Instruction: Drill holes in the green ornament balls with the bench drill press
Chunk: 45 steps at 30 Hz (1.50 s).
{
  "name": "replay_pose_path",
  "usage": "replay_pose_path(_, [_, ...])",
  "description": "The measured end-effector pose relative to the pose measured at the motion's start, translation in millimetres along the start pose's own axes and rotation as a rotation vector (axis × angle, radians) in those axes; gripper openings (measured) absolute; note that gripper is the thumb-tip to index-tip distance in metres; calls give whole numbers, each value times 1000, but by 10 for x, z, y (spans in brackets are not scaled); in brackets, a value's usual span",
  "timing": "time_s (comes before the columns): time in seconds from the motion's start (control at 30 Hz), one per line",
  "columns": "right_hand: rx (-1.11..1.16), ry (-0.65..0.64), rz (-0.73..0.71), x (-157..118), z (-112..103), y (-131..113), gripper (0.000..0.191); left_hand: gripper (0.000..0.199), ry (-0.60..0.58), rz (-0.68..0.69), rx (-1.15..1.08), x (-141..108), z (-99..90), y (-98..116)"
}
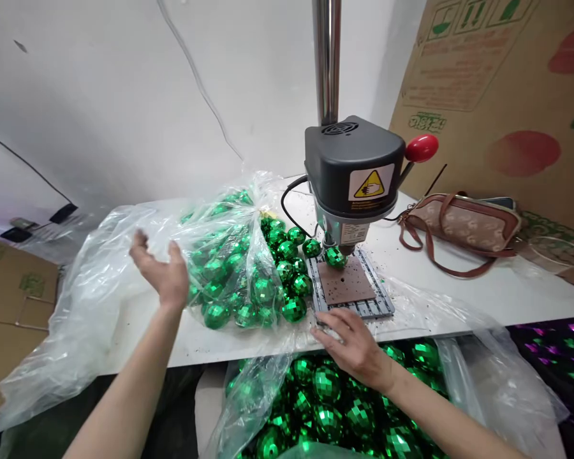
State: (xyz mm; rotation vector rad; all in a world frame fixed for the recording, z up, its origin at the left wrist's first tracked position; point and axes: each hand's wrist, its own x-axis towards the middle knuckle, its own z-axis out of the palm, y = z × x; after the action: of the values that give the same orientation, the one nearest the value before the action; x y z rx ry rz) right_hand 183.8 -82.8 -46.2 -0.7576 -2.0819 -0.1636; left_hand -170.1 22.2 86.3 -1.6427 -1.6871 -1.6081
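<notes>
Your empty hands stand apart: left hand (pixel 160 274) by the green mirror balls (pixel 263 291), right hand (pixel 356 344) at the drill plate (pixel 358 308). The drill (pixel 354 166) has a label (pixel 371 182) bearing a yellow warning triangle.

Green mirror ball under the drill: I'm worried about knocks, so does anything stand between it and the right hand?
Nothing upright does. Between the right hand and the green mirror ball lie only the flat grey slotted plate and the brown pad on it. The drill head sits above the ball.

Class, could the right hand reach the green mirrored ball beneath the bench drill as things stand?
Probably yes: the right hand rests by the grey plate, with only a flat brown pad between it and the green mirrored ball.
</notes>
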Motion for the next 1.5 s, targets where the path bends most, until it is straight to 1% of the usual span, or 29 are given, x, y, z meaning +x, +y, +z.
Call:
replay_pose_path(0.03, [0, 17, 67, -19, -52, 73, 29, 44, 0, 120, 20, -243, 13, 184])
replay_pose_path(0.07, [2, 36, 144, -22, -100, 165, 26, 37, -157, 310, -25, -502, 36, 391])
replay_pose_path(0.1, [5, 56, 231, -9, -146, 277, 22, 34, -351, 502, -80, -766, 66, 605])
replay_pose_path(0.13, [9, 76, 326, 17, -192, 404, 18, 33, -515, 643, -86, -1020, 106, 808])
replay_pose_path(0.17, [14, 96, 428, 54, -239, 540, 16, 33, -623, 732, -49, -1253, 156, 984])
replay_pose_path(0.2, [24, 115, 528, 99, -285, 675, 17, 32, -710, 789, 2, -1455, 217, 1117])
replay_pose_path(0.23, [47, 128, 618, 147, -331, 802, 20, 33, -775, 823, 67, -1618, 287, 1199])
replay_pose_path(0.27, [81, 137, 697, 193, -376, 914, 24, 36, -820, 841, 134, -1739, 363, 1228])
replay_pose_path(0.3, [120, 149, 765, 233, -421, 1005, 29, 39, -853, 847, 195, -1818, 440, 1210])
replay_pose_path(0.33, [159, 163, 822, 262, -465, 1073, 33, 43, -879, 847, 250, -1858, 513, 1153])
replay_pose_path(0.4, [224, 206, 914, 281, -551, 1149, 39, 48, -913, 841, 332, -1846, 632, 981])
replay_pose_path(0.5, [277, 263, 1010, 223, -664, 1157, 40, 50, -931, 834, 394, -1724, 730, 754])
replay_pose_path(0.57, [295, 281, 1051, 160, -727, 1132, 39, 46, -937, 836, 400, -1651, 768, 688])
replay_pose_path(0.7, [330, 288, 1067, 66, -864, 1077, 36, 40, -945, 790, 406, -1618, 808, 701])
replay_pose_path(0.77, [340, 285, 1063, 55, -963, 1056, 32, 38, -938, 780, 392, -1651, 785, 745])
replay_pose_path(0.87, [328, 317, 1048, 100, -1153, 1040, 30, 31, -904, 781, 302, -1716, 724, 859])
replay_pose_path(0.93, [313, 369, 1021, 181, -1285, 1036, 31, 24, -849, 713, 218, -1735, 735, 962])
replay_pose_path(0.97, [305, 400, 1003, 235, -1346, 1034, 30, 19, -810, 642, 181, -1729, 774, 1017])
replay_pose_path(1.03, [287, 467, 965, 356, -1444, 1029, 28, 13, -725, 456, 127, -1687, 918, 1116])
replay_pose_path(1.07, [279, 501, 943, 415, -1480, 1026, 27, 14, -695, 365, 111, -1655, 1014, 1156])
replay_pose_path(1.1, [275, 533, 916, 468, -1508, 1021, 25, 22, -685, 289, 102, -1617, 1116, 1187])
replay_pose_path(1.17, [284, 585, 855, 545, -1540, 1012, 22, 41, -719, 189, 91, -1538, 1297, 1227])
replay_pose_path(1.2, [293, 603, 826, 567, -1548, 1009, 21, 45, -752, 152, 80, -1499, 1360, 1238])
replay_pose_path(1.23, [307, 615, 804, 579, -1554, 1006, 19, 46, -778, 111, 56, -1463, 1397, 1247])
replay_pose_path(1.3, [340, 624, 787, 588, -1561, 1005, 18, 44, -790, -21, -47, -1403, 1392, 1265])
replay_pose_path(1.33, [363, 625, 785, 594, -1566, 1004, 17, 43, -782, -125, -132, -1381, 1353, 1277])
replay_pose_path(1.37, [387, 630, 783, 606, -1573, 1004, 17, 43, -773, -258, -246, -1364, 1298, 1292])
replay_pose_path(1.43, [442, 642, 787, 667, -1592, 1001, 15, 41, -772, -593, -557, -1344, 1163, 1329])
replay_pose_path(1.5, [507, 646, 805, 788, -1616, 1003, 14, 41, -798, -932, -903, -1340, 1038, 1369])
